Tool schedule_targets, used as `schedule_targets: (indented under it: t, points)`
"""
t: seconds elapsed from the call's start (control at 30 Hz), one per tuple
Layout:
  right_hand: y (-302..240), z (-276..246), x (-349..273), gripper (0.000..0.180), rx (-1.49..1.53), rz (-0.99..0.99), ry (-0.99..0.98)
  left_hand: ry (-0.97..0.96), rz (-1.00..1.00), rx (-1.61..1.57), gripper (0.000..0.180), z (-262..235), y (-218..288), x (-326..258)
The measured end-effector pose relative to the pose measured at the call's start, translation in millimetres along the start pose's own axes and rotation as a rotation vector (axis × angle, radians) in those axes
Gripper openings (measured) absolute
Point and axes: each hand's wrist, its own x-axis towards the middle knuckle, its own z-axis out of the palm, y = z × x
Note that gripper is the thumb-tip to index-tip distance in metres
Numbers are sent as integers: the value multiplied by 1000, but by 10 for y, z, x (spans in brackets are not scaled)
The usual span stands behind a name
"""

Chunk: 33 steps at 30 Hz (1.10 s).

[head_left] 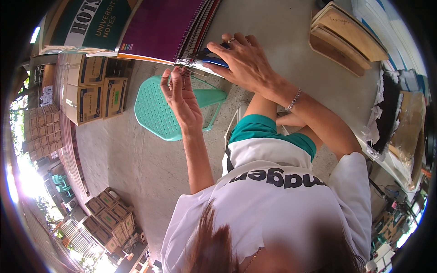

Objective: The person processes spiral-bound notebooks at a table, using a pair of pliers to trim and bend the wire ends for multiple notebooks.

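A stack of spiral-bound notebooks with a purple cover (159,27) lies at the table's near edge, its dark spiral wires (185,48) facing right. At the lower ends of these wires, the fingertips of my left hand (184,102) are pinched together on a wire end. My right hand (249,66) is curled over a blue-and-black hand tool (215,60), which points toward the wire ends. Most of that tool is hidden under the fingers, so its exact kind is unclear.
A green printed box (93,25) stands left of the notebooks. Wooden blocks (343,36) lie on the grey table (273,22) at the right, near stacked paper and torn wrapping. Below the edge is a green plastic stool (157,107); cartons (84,100) stand at the left.
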Motion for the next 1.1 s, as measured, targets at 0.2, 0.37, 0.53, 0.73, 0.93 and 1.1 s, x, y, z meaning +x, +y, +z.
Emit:
schedule_targets:
  t: [0.2,0.37,0.53,0.73,0.93,1.1]
  points:
    - [-10,49,31,42,6,-10,-15,-11,96,287,35,-6,-53,84]
    - [-43,93,50,42,15,-27,-23,-23,126,362,28,-21,-40,93]
    - [-20,111,56,40,9,-69,3,-11,139,359,25,-6,-63,90]
    - [-34,41,142,30,77,-22,-215,-7,174,362,24,-29,-104,98]
    - [-11,-6,113,33,116,17,-230,-4,174,346,23,-18,-119,76]
    - [105,51,22,34,45,-29,-15,24,68,58,22,-30,-143,58]
